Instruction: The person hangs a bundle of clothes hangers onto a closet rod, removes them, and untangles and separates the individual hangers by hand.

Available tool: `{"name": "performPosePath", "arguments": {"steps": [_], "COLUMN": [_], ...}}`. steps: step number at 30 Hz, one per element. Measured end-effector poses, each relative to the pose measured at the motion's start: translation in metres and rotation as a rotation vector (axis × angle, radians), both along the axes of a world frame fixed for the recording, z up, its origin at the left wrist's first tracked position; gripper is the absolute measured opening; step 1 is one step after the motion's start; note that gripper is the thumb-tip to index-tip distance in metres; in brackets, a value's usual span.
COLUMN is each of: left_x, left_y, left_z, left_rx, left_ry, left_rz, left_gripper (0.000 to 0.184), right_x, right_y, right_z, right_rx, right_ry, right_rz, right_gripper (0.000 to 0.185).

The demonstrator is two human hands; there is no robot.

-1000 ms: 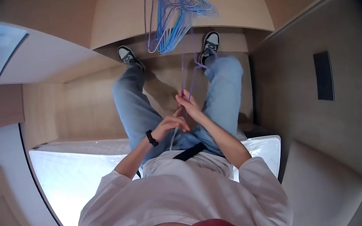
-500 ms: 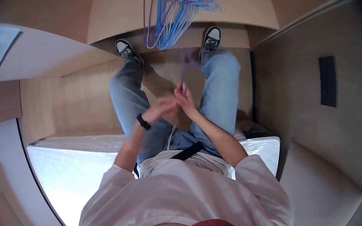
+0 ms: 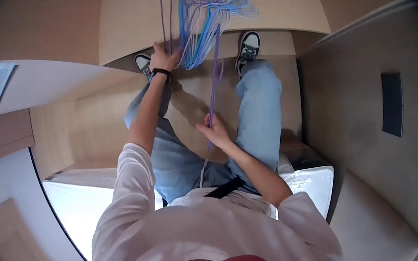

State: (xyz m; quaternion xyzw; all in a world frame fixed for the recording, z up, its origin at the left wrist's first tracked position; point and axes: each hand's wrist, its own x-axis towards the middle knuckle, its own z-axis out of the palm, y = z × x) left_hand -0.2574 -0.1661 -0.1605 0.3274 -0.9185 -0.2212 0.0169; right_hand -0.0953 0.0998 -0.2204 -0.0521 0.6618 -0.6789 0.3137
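My left hand [image 3: 162,60], with a black band on its wrist, reaches out to the near end of a pile of hangers [image 3: 208,7]. Its thumb and fingers close around the lower end of the leftmost purple hanger [image 3: 164,17]. My right hand [image 3: 214,130] is between my knees, shut on another purple hanger [image 3: 212,94]. That hanger is seen nearly edge-on and points away from me, its far end passing in front of the pile. Blue, purple and whitish hangers lie overlapping in the pile.
The pile rests on a light wood board [image 3: 131,17], its near ends over the edge. My shoes [image 3: 248,48] are under that edge. A plastic-wrapped white mattress [image 3: 81,205] is behind me on both sides. A wood-toned wall with a dark panel [image 3: 392,104] stands at right.
My left hand has moved from beside my right hand forward to the pile. The purple hanger in my right hand now shows clearly; before, it was blurred. The view has shifted slightly.
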Motion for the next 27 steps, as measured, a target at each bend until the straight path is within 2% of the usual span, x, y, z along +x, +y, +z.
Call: {"name": "performPosePath", "arguments": {"steps": [3,5,8,11,14,15,18,19,22,25,27], "left_x": [-0.007,-0.003,0.009,0.033,0.067,0.078,0.118,0.136,0.194,0.253,0.267], "left_y": [0.002,-0.001,-0.033,-0.033,-0.067,-0.084,-0.061,-0.058,-0.025,0.055,0.128], "left_z": [0.016,0.013,-0.017,0.019,0.002,-0.008,0.048,0.047,0.032,-0.048,0.012], "left_rx": [-0.052,-0.154,-0.271,0.025,0.159,0.307,0.572,0.596,0.601,-0.237,0.425], "left_ry": [-0.140,-0.225,-0.033,0.184,0.714,0.774,0.869,0.821,0.650,0.592,0.208], "left_rz": [-0.081,-0.116,-0.150,0.126,0.079,0.089,0.214,0.174,0.074,-0.356,-0.193], "left_gripper": [0.080,0.066,0.054,0.052,0.044,0.042,0.046,0.045,0.044,0.036,0.041], "right_x": [-0.005,-0.007,-0.004,-0.008,-0.011,-0.014,-0.016,-0.016,-0.012,-0.004,0.008], "right_y": [0.000,-0.001,0.001,0.008,0.011,0.013,0.013,0.013,0.011,0.007,0.006], "right_z": [0.008,0.014,0.006,0.012,0.020,0.022,0.029,0.028,0.022,0.013,-0.004], "right_rx": [-0.200,-0.185,-0.134,-0.069,-0.047,-0.047,-0.120,-0.148,-0.169,-0.222,-0.232], "right_ry": [-0.213,-0.211,-0.159,-0.158,-0.189,-0.194,-0.190,-0.197,-0.153,-0.067,0.070], "right_rz": [-0.017,-0.024,-0.012,-0.047,-0.120,-0.145,-0.223,-0.253,-0.116,0.106,0.233], "right_gripper": [0.027,0.026,0.026,0.030,0.041,0.046,0.051,0.052,0.050,0.049,0.047]}}
